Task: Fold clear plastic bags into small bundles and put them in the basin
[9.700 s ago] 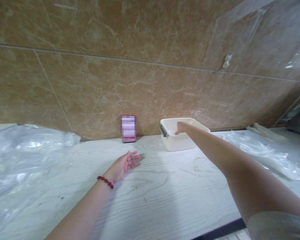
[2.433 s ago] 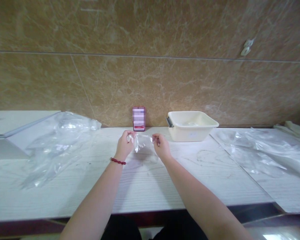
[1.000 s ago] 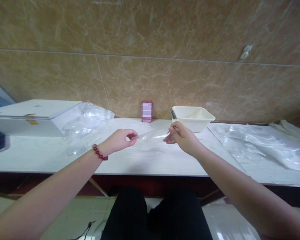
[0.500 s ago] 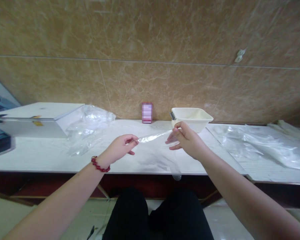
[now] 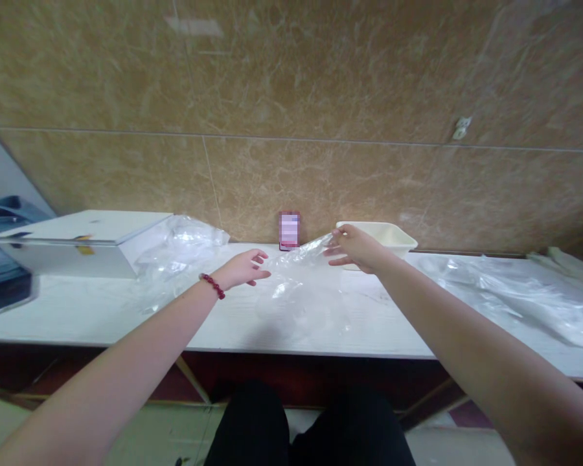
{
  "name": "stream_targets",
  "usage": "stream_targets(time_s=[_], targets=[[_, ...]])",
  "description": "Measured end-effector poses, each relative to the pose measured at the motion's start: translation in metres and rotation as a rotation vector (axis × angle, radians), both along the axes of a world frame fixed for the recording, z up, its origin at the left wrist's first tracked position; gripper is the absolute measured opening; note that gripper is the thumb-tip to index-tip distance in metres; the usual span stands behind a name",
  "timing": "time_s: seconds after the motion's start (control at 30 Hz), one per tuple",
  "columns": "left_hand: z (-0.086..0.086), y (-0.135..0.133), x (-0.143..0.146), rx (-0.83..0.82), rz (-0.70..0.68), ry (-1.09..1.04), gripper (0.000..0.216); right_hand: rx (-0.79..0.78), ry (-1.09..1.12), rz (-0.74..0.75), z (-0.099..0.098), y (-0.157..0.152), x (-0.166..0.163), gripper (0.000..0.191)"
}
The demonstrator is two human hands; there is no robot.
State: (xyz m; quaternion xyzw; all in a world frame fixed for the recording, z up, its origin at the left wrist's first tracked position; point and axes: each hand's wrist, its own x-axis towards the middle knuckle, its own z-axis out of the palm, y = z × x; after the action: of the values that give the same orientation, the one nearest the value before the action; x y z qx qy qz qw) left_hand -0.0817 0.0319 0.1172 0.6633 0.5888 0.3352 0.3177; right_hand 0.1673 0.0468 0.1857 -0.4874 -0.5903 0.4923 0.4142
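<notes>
"Where's the clear bag (image 5: 306,301)?"
"Over the white table (image 5: 393,333) — right hand (image 5: 354,248) pinching its upper corner!"
"And the left hand (image 5: 245,268)?"
"Open, fingers spread — just beside the bag's other end."

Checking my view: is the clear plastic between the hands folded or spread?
Spread: the clear plastic hangs from the right hand in a broad, wrinkled sheet.

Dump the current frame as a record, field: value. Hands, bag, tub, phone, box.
left hand: open, beside the plastic bag; contact unclear
right hand: pinching the plastic bag's upper edge
plastic bag: clear, crumpled, between the hands
tub: cream, partly hidden by the right hand and arm
phone: upright by the wall
box: white, left end of the table
</notes>
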Motion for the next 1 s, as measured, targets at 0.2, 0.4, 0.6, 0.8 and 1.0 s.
stream_targets(time_s=[0.2, 0.4, 0.6, 0.8, 1.0], targets=[[-0.002, 0.036, 0.029, 0.346, 0.017, 0.173, 0.040, 0.015, -0.065, 0.045, 0.001, 0.038, -0.027, 0.011], [0.016, 0.064, 0.050, 0.300, 0.016, -0.049, 0.033, 0.081, -0.239, 0.015, 0.005, 0.068, -0.043, 0.011], [0.026, 0.090, 0.059, 0.491, 0.098, 0.162, 0.037, 0.227, -0.424, 0.010, 0.008, 0.084, -0.050, 0.009], [0.033, 0.113, 0.045, 0.447, 0.127, 0.180, 0.005, 0.562, -0.729, 0.018, 0.010, 0.098, -0.043, 0.028], [0.037, 0.118, 0.037, 0.301, 0.127, -0.115, 0.007, 0.766, -0.857, -0.060, 0.005, 0.114, -0.037, 0.006]])
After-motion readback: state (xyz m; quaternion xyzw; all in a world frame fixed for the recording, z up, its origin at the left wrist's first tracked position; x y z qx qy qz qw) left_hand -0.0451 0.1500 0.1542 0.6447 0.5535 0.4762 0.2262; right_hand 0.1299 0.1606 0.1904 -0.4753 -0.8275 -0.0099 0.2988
